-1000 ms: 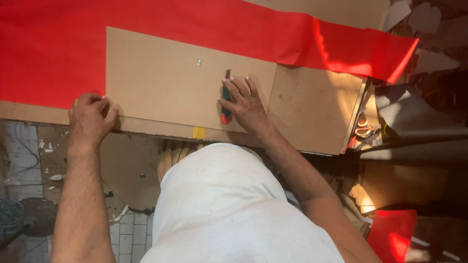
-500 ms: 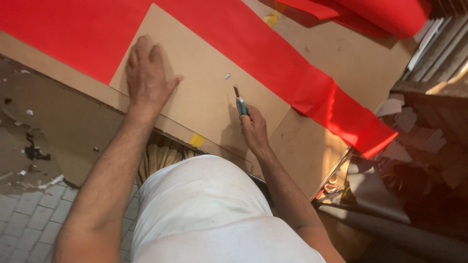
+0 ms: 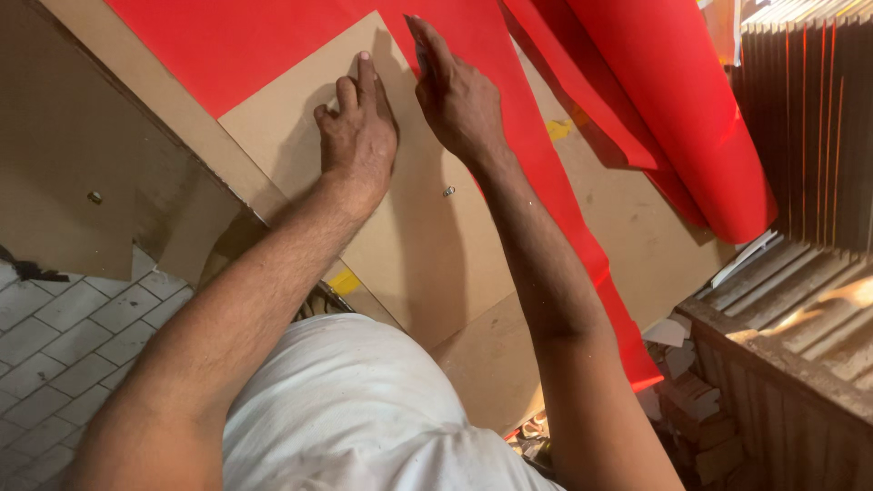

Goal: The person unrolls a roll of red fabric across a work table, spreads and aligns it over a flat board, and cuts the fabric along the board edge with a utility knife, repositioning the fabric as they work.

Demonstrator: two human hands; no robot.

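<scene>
A brown cardboard piece (image 3: pixel 427 245) lies on a red sheet (image 3: pixel 227 45) spread over the work board. My left hand (image 3: pixel 359 136) presses flat on the cardboard near its far corner, fingers together. Just to its right, my right hand (image 3: pixel 455 91) rests along the cardboard's far edge where it meets the red sheet. It is closed around a small cutter (image 3: pixel 423 56), with the index finger stretched forward. Only a dark sliver of the cutter shows under the fingers.
A rolled part of the red sheet (image 3: pixel 673 109) lies at the right of the brown work board (image 3: pixel 637 227). Upright ribbed panels (image 3: pixel 809 118) stand at the far right. Paper scraps (image 3: pixel 682 382) sit below the board's edge. Tiled floor (image 3: pixel 55 327) is at the left.
My view has swung and come closer. My right hand with the cutter has travelled along the cardboard's edge to the far corner, and my left hand has shifted up beside it.
</scene>
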